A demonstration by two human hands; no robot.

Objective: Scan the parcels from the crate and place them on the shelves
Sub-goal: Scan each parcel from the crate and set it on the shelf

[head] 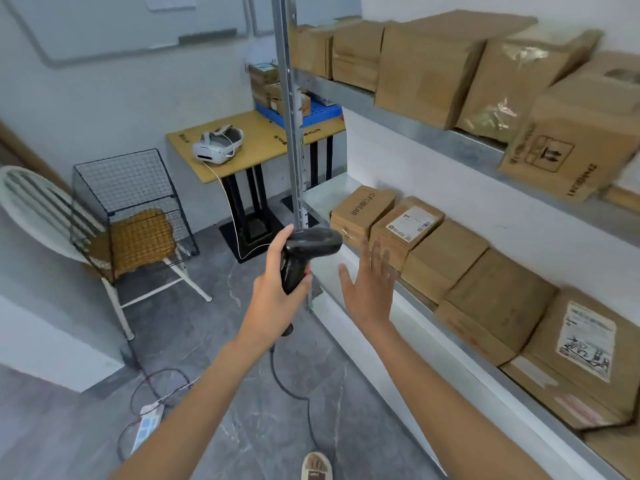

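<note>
Now: left hand (277, 282) grips scanner (304, 251) | right hand (369, 282) spread, beside parcels (405, 233)

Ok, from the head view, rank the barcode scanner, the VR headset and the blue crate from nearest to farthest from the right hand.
1. Barcode scanner, just left of the open right hand, held by the left hand.
2. VR headset, on the wooden table behind.
3. Blue crate, at the table's far end.

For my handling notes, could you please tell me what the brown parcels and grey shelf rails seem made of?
The brown box-shaped parcels look like matte corrugated cardboard, judging by folded edges and paper labels. The grey shelf rails look like dull galvanised metal, probably steel, with a faint sheen.
</note>
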